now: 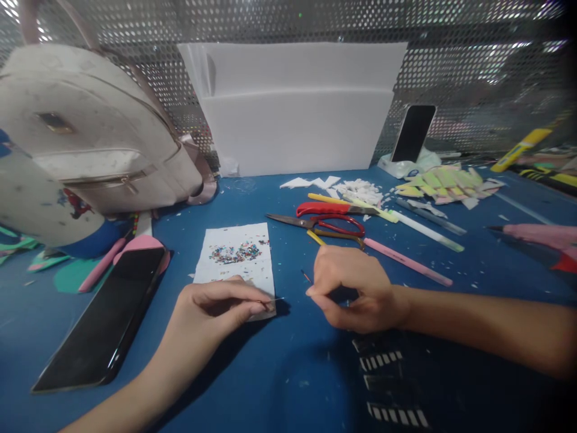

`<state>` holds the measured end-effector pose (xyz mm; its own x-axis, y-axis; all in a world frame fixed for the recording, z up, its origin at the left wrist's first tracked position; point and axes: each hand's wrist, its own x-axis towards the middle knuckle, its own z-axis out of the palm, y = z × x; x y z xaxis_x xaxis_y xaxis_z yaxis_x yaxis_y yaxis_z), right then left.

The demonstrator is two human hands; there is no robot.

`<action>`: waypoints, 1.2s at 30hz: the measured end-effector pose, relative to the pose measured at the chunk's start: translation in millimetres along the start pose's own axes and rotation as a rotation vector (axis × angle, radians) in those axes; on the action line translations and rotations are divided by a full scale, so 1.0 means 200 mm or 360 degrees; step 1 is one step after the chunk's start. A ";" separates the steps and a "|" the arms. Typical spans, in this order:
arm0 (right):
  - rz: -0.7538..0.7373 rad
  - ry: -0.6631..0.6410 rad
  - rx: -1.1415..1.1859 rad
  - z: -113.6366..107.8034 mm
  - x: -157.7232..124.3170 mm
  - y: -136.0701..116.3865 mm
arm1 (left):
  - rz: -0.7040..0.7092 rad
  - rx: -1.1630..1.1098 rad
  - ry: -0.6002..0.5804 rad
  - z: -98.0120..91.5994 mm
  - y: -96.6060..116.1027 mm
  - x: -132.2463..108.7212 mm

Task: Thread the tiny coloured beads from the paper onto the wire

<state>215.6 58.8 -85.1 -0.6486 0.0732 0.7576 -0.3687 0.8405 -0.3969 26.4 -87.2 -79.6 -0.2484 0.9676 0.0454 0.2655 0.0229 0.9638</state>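
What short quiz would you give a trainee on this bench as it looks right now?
1. True or false: the red-handled scissors lie on the table farther from the person than the right hand.
2. The small coloured bits lie on: A) a white sheet; B) the dark phone; C) the backpack.
3. Which hand pinches the thin needle?
Key: 1 true; 2 A; 3 the left hand.
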 end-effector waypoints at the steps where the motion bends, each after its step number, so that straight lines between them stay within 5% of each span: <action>1: 0.0003 -0.0011 0.0003 0.00 0.00 0.00 | 0.0008 0.0016 0.0019 0.00 -0.01 0.00; 36: 0.0065 -0.0242 0.0062 0.01 -0.02 0.03 | -0.0067 -0.0049 0.0176 -0.01 -0.02 -0.01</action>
<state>214.1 62.1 -91.1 -0.7559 0.0222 0.6543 -0.3635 0.8170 -0.4476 23.7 -90.0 -83.3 -0.3606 0.9322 0.0318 0.2243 0.0536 0.9730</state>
